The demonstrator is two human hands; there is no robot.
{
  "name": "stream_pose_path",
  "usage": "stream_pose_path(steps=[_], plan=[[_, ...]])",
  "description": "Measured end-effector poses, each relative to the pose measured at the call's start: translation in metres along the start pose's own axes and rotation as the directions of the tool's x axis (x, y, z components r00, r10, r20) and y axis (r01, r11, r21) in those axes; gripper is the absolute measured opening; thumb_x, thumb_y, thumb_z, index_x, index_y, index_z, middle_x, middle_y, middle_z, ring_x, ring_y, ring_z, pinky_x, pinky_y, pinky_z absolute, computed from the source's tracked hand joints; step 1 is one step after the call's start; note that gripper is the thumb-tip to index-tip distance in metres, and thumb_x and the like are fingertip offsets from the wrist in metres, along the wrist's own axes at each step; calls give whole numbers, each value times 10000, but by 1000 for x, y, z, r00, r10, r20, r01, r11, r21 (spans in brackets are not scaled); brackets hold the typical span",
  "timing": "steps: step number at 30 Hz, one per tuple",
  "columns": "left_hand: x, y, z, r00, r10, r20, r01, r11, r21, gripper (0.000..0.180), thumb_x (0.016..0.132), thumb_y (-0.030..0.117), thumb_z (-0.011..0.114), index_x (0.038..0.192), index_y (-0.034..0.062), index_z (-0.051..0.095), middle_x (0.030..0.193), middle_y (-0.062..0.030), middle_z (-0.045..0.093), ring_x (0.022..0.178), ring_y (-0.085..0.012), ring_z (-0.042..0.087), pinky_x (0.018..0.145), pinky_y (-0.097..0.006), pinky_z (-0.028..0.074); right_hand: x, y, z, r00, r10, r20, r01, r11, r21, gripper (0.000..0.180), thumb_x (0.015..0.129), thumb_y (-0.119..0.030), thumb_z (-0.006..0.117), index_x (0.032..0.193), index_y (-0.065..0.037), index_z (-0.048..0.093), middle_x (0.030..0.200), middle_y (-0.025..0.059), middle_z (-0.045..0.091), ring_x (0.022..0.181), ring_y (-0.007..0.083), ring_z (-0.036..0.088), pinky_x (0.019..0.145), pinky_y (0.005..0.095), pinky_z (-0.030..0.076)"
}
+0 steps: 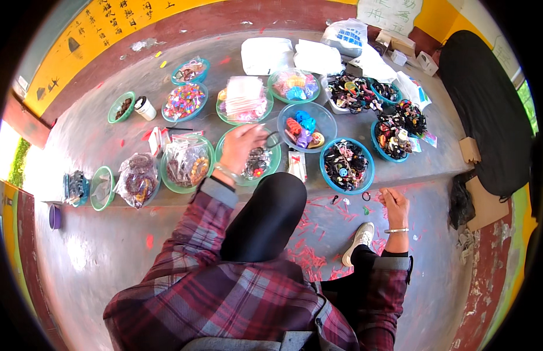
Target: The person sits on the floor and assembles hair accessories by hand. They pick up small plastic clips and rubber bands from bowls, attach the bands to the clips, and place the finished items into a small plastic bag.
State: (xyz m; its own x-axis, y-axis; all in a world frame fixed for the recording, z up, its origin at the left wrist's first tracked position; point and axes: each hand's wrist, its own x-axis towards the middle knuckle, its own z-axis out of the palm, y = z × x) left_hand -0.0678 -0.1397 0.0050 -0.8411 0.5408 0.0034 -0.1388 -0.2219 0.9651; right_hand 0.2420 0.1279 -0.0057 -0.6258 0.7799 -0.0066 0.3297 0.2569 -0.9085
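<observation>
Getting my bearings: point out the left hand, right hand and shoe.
Left hand (239,150), head view: middle of the hand.
Right hand (396,207), head view: middle of the hand.
Shoe (360,243), head view: its upper.

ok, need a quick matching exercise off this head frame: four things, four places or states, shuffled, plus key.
1. left hand
2. white shoe
3. purple tub
4. long black item

A. far right, taller than it is wide in the picture
B. beside scattered red scraps
C. over a green basket, dark loop at the fingertips
D. far left of the picture

Pairs: 1-C, 2-B, 3-D, 4-A
</observation>
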Motion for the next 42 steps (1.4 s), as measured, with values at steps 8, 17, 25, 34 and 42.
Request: stream_pose_path(steps=[8, 17, 25, 34, 42], plan=[[-27, -78, -119, 920, -258, -295, 265, 964, -16, 263, 853, 121, 504, 1025, -77, 518, 920, -131, 591, 772, -201, 607, 672, -268, 510, 3, 18, 10, 991, -94, 94, 104, 989, -105, 163, 787, -103, 551, 855, 17, 638, 677, 50, 598, 626, 86, 546, 575, 222, 432], [0, -132, -130, 896, -80, -436, 164, 974, 157, 335, 813, 100, 551, 1109, -37, 477, 829, -58, 563, 630, -92, 534, 522, -220, 440, 2, 15, 22, 992, -53, 110, 65, 992, -107, 155, 785, -104, 575, 861, 14, 642, 660, 52, 605, 598, 94, 559, 535, 226, 431], [26, -54, -66, 937, 73, -341, 27, 960, 280, 257, 844, 168, 529, 1039, 4, 565, 884, -34, 584, 722, -77, 525, 591, -219, 433, 3, 14, 18, 985, -140, 99, 157, 969, -192, 150, 772, -122, 594, 859, -8, 639, 656, 79, 607, 598, 113, 553, 567, 258, 428], [49, 7, 133, 910, 126, 394, -209, 962, 174, 256, 875, 235, 492, 954, 17, 602, 908, -41, 623, 834, -118, 568, 717, -266, 442, -9, -2, 33, 951, -274, 141, 307, 879, -365, 127, 750, -165, 590, 790, -58, 644, 697, 138, 609, 657, 296, 591, 589, 351, 456], [49, -167, 121, 677, -287, 678, -676, 121, 726, 156, 717, 94, 502, 808, 39, 616, 802, -163, 590, 797, -330, 556, 745, -398, 446, -9, -8, 34, 940, -302, 159, 341, 829, -444, 104, 747, -154, 569, 735, -63, 616, 694, 145, 585, 648, 333, 564, 561, 385, 441]])
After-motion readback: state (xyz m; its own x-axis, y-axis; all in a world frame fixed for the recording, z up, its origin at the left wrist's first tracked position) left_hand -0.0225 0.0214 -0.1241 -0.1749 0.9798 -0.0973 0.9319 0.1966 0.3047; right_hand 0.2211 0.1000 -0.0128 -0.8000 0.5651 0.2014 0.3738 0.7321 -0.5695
